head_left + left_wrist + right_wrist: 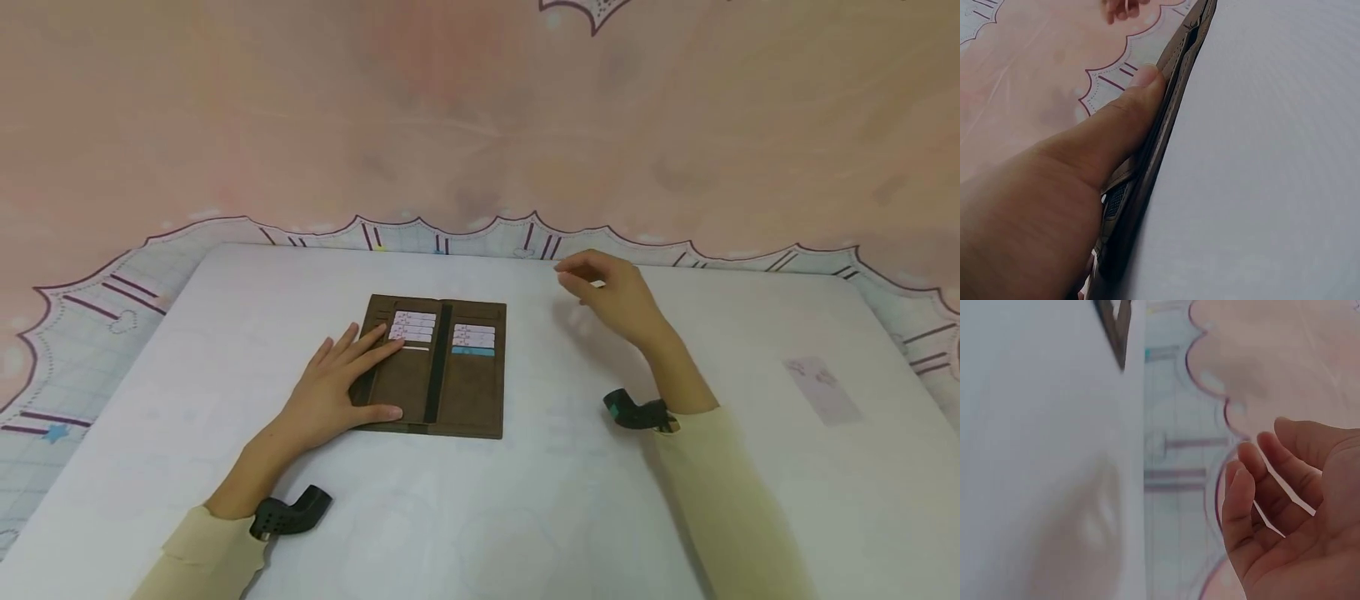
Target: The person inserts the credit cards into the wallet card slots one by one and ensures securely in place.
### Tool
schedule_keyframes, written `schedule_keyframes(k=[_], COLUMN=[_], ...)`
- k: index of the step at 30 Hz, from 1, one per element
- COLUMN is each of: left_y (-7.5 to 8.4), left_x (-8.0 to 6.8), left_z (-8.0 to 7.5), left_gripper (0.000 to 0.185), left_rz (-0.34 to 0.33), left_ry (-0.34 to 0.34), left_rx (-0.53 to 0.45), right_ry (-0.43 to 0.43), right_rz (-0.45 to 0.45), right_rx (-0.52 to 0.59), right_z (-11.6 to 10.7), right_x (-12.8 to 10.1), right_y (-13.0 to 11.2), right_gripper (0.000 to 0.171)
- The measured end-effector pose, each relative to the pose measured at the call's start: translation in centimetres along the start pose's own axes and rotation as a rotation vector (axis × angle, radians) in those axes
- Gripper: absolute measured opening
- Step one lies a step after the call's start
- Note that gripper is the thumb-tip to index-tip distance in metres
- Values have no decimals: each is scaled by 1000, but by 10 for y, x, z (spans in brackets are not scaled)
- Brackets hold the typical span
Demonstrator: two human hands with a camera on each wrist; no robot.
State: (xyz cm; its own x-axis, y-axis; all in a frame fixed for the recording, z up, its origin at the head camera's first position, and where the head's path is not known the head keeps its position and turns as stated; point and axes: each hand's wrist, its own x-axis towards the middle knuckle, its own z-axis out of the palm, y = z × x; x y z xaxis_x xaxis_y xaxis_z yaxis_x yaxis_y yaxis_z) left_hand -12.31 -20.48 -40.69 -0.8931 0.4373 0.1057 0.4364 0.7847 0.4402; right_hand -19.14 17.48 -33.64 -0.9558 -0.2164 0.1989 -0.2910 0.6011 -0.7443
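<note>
left hand (337,392) lies flat on the left half of the open wallet (438,367), fingers straight and spread over the card slots, thumb along the near edge; left wrist view shows the thumb (1129,119) pressing the wallet edge down on the worktop (525,500). wallet sits mid worktop, opened flat, cards (414,325) in left slots and more cards (473,337) on the right. right hand (611,292) hovers above the worktop to the far right of the wallet, fingers loosely curled; something small and white shows at the fingertips in head view, right wrist view shows what looks like a thin card edge (1272,515) across the palm, cannot tell for sure that it pinches it. risks, as a guess: the right half of the wallet is unheld, so it could fold up or slide if the left hand shifts; a thin card held loosely could slip off; the hand over the left slots may block access. patterned cloth (480,125) lies beyond
</note>
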Motion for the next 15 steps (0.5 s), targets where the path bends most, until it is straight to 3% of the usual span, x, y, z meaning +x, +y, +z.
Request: schedule_keyframes(k=[6, 15], left_y=[-2, -2], left_x=[0, 0], left_z=[1, 1], left_gripper=[89, 89], left_rz=[1, 3], left_ry=[6, 2], left_rx=[6, 10], right_ry=[78, 114], right_rz=[83, 156], right_rx=[-125, -270], right_z=[-45, -97], right_x=[-30, -81], right_y=[28, 65], right_gripper=[29, 39])
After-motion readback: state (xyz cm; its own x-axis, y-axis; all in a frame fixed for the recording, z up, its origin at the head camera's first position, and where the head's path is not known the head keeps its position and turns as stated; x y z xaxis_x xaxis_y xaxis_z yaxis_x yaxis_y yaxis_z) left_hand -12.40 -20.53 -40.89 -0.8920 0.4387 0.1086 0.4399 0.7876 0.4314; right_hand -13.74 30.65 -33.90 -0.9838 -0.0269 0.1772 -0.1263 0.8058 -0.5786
